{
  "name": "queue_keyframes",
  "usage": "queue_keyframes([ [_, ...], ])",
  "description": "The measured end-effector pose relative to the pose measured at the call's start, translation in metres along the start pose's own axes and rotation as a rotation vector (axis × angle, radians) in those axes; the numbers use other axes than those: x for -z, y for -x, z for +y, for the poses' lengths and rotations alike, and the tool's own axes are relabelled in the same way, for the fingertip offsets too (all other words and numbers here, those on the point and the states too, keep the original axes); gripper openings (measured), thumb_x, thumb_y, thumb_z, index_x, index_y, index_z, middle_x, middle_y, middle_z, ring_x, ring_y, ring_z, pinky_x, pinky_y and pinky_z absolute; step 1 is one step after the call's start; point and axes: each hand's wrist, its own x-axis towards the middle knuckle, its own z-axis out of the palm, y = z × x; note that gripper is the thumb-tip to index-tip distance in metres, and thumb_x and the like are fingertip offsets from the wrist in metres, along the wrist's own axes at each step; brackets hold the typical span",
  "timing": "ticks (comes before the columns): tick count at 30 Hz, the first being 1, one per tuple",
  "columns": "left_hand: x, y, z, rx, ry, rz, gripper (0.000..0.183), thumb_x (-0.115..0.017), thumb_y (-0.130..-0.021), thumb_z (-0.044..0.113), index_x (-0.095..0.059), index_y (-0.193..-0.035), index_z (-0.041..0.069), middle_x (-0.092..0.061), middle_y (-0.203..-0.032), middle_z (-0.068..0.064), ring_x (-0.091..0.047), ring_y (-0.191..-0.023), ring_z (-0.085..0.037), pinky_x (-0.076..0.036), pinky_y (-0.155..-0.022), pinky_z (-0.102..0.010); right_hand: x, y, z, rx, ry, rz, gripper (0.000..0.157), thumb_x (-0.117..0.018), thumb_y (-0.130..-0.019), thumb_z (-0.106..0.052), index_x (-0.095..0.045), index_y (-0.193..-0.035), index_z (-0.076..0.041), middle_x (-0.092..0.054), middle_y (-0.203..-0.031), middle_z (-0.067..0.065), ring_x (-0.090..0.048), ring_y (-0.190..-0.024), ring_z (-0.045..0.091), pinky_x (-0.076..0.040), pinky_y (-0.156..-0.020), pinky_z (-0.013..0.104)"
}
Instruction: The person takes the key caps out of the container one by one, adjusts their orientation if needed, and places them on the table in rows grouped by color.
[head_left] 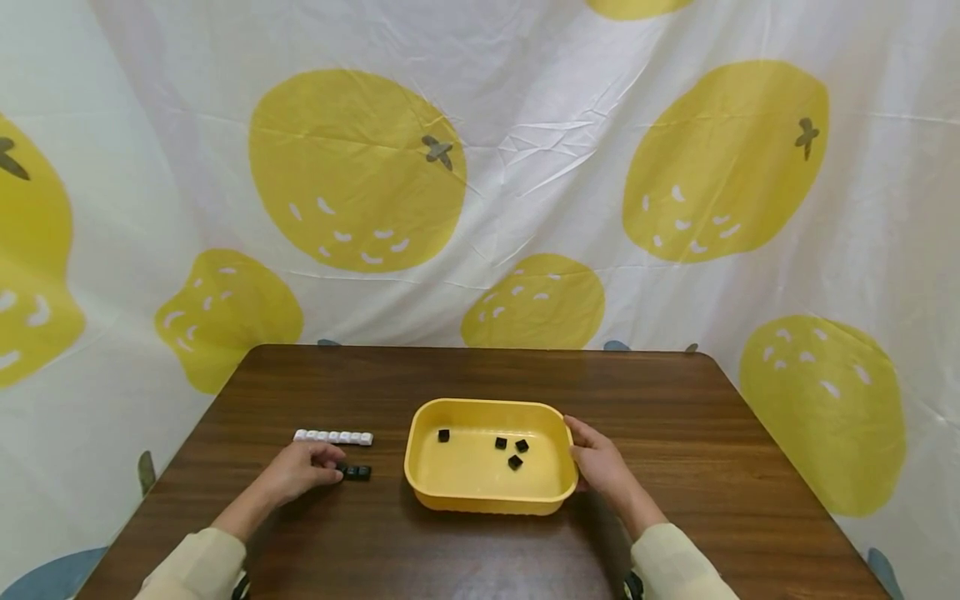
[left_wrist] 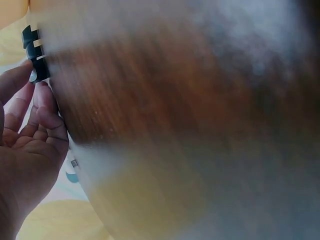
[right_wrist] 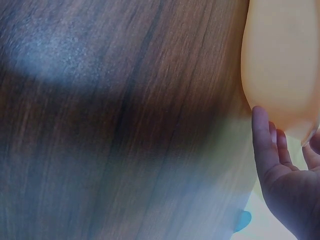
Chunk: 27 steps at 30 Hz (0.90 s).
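In the head view, my left hand [head_left: 300, 473] is at the left end of a short row of black keycaps [head_left: 358, 472] on the table. The left wrist view has thumb and fingertips pinching the end black keycap [left_wrist: 40, 70], two more lined up beyond it. My right hand [head_left: 600, 460] holds the right end of a yellow plastic basin [head_left: 491, 505], thumb by the rim and fingers along the outer wall. Inside the basin lie several loose black keycaps [head_left: 515, 462]. The right wrist view has the right-hand fingers [right_wrist: 265, 140] against the basin's outside [right_wrist: 282, 65].
A straight row of white keycaps [head_left: 333, 437] lies just behind the black ones, close to the left hand. Everything stands on a dark wooden table [head_left: 675, 400]. Behind its far edge hangs a white cloth [head_left: 525, 167] with a yellow lemon print.
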Motion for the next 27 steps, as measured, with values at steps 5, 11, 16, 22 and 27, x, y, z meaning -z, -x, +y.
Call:
queue_keyframes([
  [5,-0.0003,0.0004,0.0002,0.011,-0.003,0.005,0.022,-0.077,-0.083,0.007,-0.071,-0.103,-0.001,-0.065,-0.087,-0.002,-0.057,-0.081,-0.016,-0.048,-0.069,-0.034,-0.0002,0.0001,-0.0008,0.0,-0.002,-0.003,0.053,-0.042,-0.099,0.001,-0.037,-0.152,-0.003,-0.054,-0.121,0.029,-0.063,-0.074,0.026,-0.056,-0.054,0.038],
  [11,-0.0013,0.0007,0.0003,0.027,-0.01,0.033,0.009,-0.073,-0.086,0.006,-0.072,-0.095,0.002,-0.066,-0.085,-0.002,-0.057,-0.076,-0.015,-0.047,-0.066,-0.033,-0.0008,0.0004,-0.0021,-0.005,-0.011,0.003,0.053,-0.042,-0.099,0.001,-0.038,-0.151,-0.004,-0.053,-0.12,0.028,-0.063,-0.074,0.025,-0.056,-0.054,0.038],
  [16,-0.0003,0.0015,0.0007,0.009,-0.055,0.033,0.008,-0.07,-0.09,0.008,-0.074,-0.094,0.003,-0.068,-0.087,-0.004,-0.057,-0.073,-0.014,-0.047,-0.063,-0.032,-0.0007,0.001,-0.0019,0.001,-0.005,0.004,0.053,-0.042,-0.099,0.001,-0.038,-0.151,-0.003,-0.053,-0.118,0.027,-0.062,-0.071,0.025,-0.055,-0.052,0.036],
  [22,0.0001,0.0007,-0.0014,-0.001,-0.032,0.022,0.018,-0.075,-0.086,0.013,-0.071,-0.101,0.003,-0.065,-0.086,-0.003,-0.056,-0.077,-0.015,-0.047,-0.066,-0.032,-0.001,0.001,-0.0021,0.001,-0.004,0.003,0.053,-0.041,-0.099,0.001,-0.038,-0.151,-0.004,-0.053,-0.122,0.028,-0.062,-0.07,0.024,-0.054,-0.052,0.035],
  [27,-0.0018,-0.0008,-0.0035,-0.069,-0.002,0.004,0.036,-0.083,-0.076,0.006,-0.063,-0.106,-0.001,-0.06,-0.089,-0.005,-0.055,-0.074,-0.015,-0.046,-0.065,-0.029,-0.0006,0.0014,-0.0026,0.001,-0.008,0.001,0.053,-0.041,-0.099,0.001,-0.037,-0.152,-0.004,-0.053,-0.122,0.029,-0.062,-0.069,0.024,-0.055,-0.052,0.036],
])
